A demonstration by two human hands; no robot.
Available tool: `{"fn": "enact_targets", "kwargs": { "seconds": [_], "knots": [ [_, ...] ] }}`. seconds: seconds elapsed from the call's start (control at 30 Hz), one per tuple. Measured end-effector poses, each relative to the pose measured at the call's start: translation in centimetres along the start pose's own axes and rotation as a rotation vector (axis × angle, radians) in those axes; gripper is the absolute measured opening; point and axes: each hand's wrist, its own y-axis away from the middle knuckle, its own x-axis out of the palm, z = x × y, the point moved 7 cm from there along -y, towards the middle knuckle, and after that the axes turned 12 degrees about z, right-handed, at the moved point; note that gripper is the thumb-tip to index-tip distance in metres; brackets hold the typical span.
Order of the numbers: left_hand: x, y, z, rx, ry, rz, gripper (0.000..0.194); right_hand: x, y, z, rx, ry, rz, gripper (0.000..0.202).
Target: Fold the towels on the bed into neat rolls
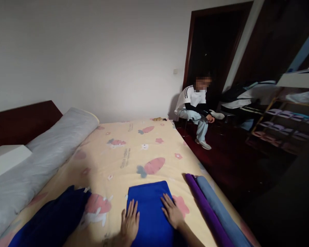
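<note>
1. Both hands lie open, fingers extended, gripping nothing: your left hand [130, 223] on the left edge of the blue cloth [150, 202], your right hand [173, 212] on its right.
2. Cloth: near side of bed [134, 151], flat, roughly rectangular, smooth-looking; you seem to be flattening it.
3. Lifting it would call for fingertips under an edge.
4. Right: purple roll [202, 206], grey-blue roll [221, 209]. Left: crumpled dark-blue fabric [51, 216].

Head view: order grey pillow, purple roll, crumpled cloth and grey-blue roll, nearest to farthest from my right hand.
1. Purple roll, just right of your right hand.
2. Grey-blue roll, beyond the purple.
3. Crumpled cloth, left.
4. Grey pillow, far left.
</note>
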Motion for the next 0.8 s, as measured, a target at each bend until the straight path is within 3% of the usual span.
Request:
{"fn": "enact_targets", "kwargs": {
  "seconds": [0.07, 0.13, 0.2, 0.33, 0.4, 0.47, 0.57, 0.63, 0.7, 0.8],
  "knots": [
    [0.3, -0.5, 1.8, -0.072, 0.002, 0.001, 0.051, -0.9, 0.1, -3.0, 0.17, -0.002, -0.068, 0.056],
    [0.1, -0.7, 1.9, -0.062, 0.007, -0.018, 0.053, -1.0, 0.6, -3.7, 0.211, 0.0, -0.119, 0.057],
    [-0.1, -0.9, 0.1, 0.031, 0.021, -0.027, 0.057, -0.1, 0.7, -1.9, 0.091, -0.005, -0.108, 0.056],
    [-0.1, -2.4, -5.1, 0.329, 0.058, 0.039, 0.061, 2.5, -0.1, 3.9, -0.337, -0.024, 0.058, 0.056],
    [0.2, -3.7, -5.7, 0.359, 0.074, 0.073, 0.06, 2.3, -1.5, 4.6, -0.38, -0.021, 0.083, 0.057],
    [0.7, -5.2, -4.3, 0.274, 0.085, 0.102, 0.056, 1.1, -3.4, 2.9, -0.259, -0.01, 0.053, 0.055],
    [1.4, -7.0, -0.1, -0.006, 0.081, 0.114, 0.051, -0.9, -5.5, -1.5, -0.003, 0.004, -0.008, 0.056],
    [1.7, -7.4, 2.3, -0.169, 0.071, 0.089, 0.051, -1.2, -6.1, -3.7, 0.066, 0.008, -0.03, 0.057],
    [1.8, -7.3, 3.2, -0.223, 0.065, 0.062, 0.051, -0.6, -6.3, -4.8, 0.079, 0.016, -0.056, 0.057],
    [2.2, -7.0, 3.1, -0.208, 0.064, 0.057, 0.051, 0.9, -6.4, -5.4, 0.092, 0.028, -0.098, 0.057]
  ]
}}
